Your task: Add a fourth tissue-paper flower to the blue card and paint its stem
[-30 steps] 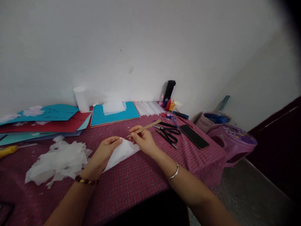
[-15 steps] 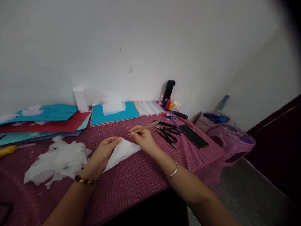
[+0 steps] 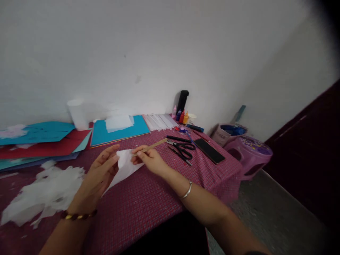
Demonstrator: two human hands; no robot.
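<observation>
A thin wooden stick [image 3: 156, 143] is pinched in my right hand [image 3: 148, 159], pointing toward the scissors [image 3: 183, 148]. Between my hands lies a white thin sheet [image 3: 124, 166], its top part near the stick's lower end. My left hand [image 3: 99, 173] is beside the sheet's left edge, fingers raised and apart; whether its thumb touches the sheet cannot be made out. A loose heap of white tissue pieces [image 3: 50, 191] lies left of my left hand.
Blue and red sheets [image 3: 50, 143] stand stacked at the left, near a white roll [image 3: 78, 115]. A blue sheet [image 3: 122, 132] holds white squares. Paint bottles [image 3: 182, 117] are at the back, a phone [image 3: 209, 150] at the right. A pink stool [image 3: 248, 156] stands beyond the table.
My left hand has loosened from the folded sheet and its fingers have spread. My right hand still holds the stick, now over the sheet. The whole view has shifted, with table things further left.
</observation>
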